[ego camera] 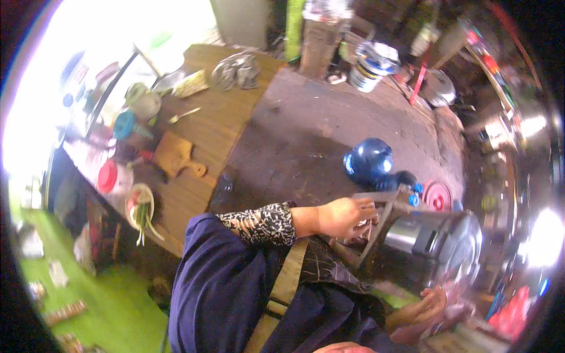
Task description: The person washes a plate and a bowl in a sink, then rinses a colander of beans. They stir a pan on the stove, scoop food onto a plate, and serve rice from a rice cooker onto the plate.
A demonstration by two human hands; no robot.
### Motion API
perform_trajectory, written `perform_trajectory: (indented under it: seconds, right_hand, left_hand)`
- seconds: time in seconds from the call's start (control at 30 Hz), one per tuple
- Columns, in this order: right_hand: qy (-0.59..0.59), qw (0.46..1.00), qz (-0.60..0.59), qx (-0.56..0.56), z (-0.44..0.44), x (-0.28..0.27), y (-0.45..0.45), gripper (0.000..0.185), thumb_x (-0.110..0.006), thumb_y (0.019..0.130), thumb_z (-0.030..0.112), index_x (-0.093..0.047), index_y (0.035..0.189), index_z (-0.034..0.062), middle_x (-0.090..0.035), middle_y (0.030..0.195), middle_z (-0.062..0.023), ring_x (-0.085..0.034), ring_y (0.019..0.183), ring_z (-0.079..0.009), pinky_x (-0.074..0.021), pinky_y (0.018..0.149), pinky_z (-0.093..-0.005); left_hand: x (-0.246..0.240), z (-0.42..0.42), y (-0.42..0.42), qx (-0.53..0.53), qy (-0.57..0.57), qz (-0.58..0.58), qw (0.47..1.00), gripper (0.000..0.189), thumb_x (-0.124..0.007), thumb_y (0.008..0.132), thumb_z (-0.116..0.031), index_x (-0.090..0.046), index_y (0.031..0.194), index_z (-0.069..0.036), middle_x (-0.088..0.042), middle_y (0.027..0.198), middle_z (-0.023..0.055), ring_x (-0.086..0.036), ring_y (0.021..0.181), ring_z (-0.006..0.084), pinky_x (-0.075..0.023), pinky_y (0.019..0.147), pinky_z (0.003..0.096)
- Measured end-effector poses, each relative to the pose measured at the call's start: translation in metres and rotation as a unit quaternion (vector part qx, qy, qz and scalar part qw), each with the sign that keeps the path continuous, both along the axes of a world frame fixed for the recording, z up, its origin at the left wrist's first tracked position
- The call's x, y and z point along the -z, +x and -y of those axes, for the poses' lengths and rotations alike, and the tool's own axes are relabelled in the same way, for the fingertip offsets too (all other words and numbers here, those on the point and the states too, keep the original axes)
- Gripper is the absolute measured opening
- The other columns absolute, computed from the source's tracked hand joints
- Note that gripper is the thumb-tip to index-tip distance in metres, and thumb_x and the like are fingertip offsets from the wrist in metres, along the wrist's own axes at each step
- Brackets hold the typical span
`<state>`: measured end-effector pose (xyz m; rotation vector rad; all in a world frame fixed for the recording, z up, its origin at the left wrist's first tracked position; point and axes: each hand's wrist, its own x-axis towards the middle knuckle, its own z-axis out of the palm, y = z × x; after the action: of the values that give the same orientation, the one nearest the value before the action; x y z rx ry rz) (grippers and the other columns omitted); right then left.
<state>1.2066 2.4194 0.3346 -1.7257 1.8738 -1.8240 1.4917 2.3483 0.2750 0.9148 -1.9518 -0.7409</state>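
Note:
My left hand (pixel 348 216), below a black-and-white patterned sleeve, reaches to the right with its fingers curled down beside a wooden frame (pixel 380 227). Blur hides whether anything is in its fingers. At the lower right is my right hand (pixel 419 309), its fingers stretched towards a pinkish, translucent thing (pixel 457 293) that looks like plastic; whether it grips this cannot be made out. A large shiny metal container (pixel 459 247) with a dark patch on its side is just above the right hand. A blue water jug (pixel 371 161) lies on the dark floor above the wooden frame.
A wooden table (pixel 225 128) at left bears a cutting board (pixel 174 152), a grey cloth (pixel 236 70), a fork-like utensil (pixel 185 114), a red-lidded container (pixel 107 176) and a bowl with green stalks (pixel 141 207). Farther off stand a white bucket (pixel 368 73) and a metal pot (pixel 439 88). A red round lid (pixel 437 195) is near the jug.

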Motion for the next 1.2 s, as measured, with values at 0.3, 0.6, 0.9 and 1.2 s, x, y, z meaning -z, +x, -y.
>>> perform_trajectory:
  seconds: [0.3,0.6,0.9,1.2]
  right_hand:
    - [0.057,0.942,0.109,-0.311,0.119,0.021,0.081,0.021,-0.047,0.087,0.009,-0.050,0.104,-0.0032,-0.055,0.089,-0.0113,-0.046,0.066,-0.0135,-0.0383,0.059,-0.0242]
    - [0.182,0.820,0.307,-0.447,0.168,0.046,0.163,0.019,-0.050,0.085,0.011,-0.051,0.101,0.0011,-0.054,0.084,-0.0050,-0.045,0.061,-0.0086,-0.0351,0.054,-0.0199]
    - [0.280,0.751,0.252,-0.542,0.199,0.051,0.273,0.019,-0.049,0.085,0.013,-0.051,0.102,0.0046,-0.054,0.082,-0.0032,-0.046,0.061,-0.0066,-0.0379,0.053,-0.0172]
    - [0.277,0.780,-0.199,-0.525,0.297,0.073,0.322,0.018,-0.051,0.084,0.006,-0.055,0.101,0.0045,-0.060,0.085,-0.0060,-0.055,0.069,-0.0105,-0.0436,0.061,-0.0228]
  left_hand:
    - [0.021,-0.072,0.075,-0.249,0.195,0.095,0.944,0.029,-0.058,0.077,-0.021,-0.052,0.102,-0.006,-0.053,0.096,0.0150,-0.055,0.086,0.0338,-0.0465,0.075,0.0409]
    - [0.021,-0.162,0.111,-0.562,0.311,-0.025,0.766,0.043,-0.058,0.079,-0.027,-0.047,0.113,-0.004,-0.054,0.102,0.0197,-0.056,0.092,0.0313,-0.0451,0.079,0.0382]
    - [0.047,-0.127,0.209,-0.604,0.288,-0.009,0.743,0.039,-0.059,0.076,-0.016,-0.049,0.111,-0.003,-0.056,0.097,0.0166,-0.057,0.087,0.0281,-0.0460,0.078,0.0358]
    - [0.045,-0.048,0.361,-0.632,0.252,0.038,0.732,0.032,-0.057,0.075,-0.015,-0.053,0.105,-0.004,-0.056,0.099,0.0168,-0.058,0.086,0.0284,-0.0467,0.076,0.0364]
